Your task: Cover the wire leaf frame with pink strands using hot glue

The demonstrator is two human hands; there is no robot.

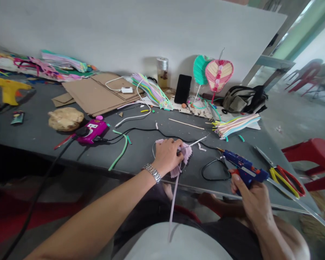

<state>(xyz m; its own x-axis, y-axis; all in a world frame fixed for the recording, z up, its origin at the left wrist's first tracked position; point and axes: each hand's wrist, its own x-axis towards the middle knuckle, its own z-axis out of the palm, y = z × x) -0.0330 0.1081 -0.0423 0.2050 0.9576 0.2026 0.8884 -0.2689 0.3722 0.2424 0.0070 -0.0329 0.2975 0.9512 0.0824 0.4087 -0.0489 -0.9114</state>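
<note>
1. Far left of my left fingers: yellow glue gun (9, 90) on the dark table (38, 142), small tube (17, 117) near it.
2. Left, closer in: tan lump (65, 119), then purple socket box (92, 130), black plug in it.
3. Left and beyond my fingers: brown cardboard (94, 94), white charger (127, 90) on top.
4. Near my left fingers, left side: green strip (121, 153), by the table edge.
5. Beyond them: pastel stem bundle (150, 90).
6. My left hand (168, 155): fingers bent, gripping the lilac fuzzy piece (188, 154) against the table; fingertips partly hidden. Lilac strip (174, 195) hangs toward me from it; thin metal rod (199, 140) sticks out right of the fingers.
7. Well beyond, between both hands: black phone (183, 89), green fan (200, 70), pink-and-cream fan (219, 74).
8. Beyond my right fingers: second stem bundle (235, 125).
9. My right hand (256, 198): fingers wrapped round the blue glue gun (241, 166), nozzle pointing left, apart from the lilac piece.
10. Just right of right fingers: red-and-yellow scissors (285, 180), blades spread or together, can't tell.
</note>
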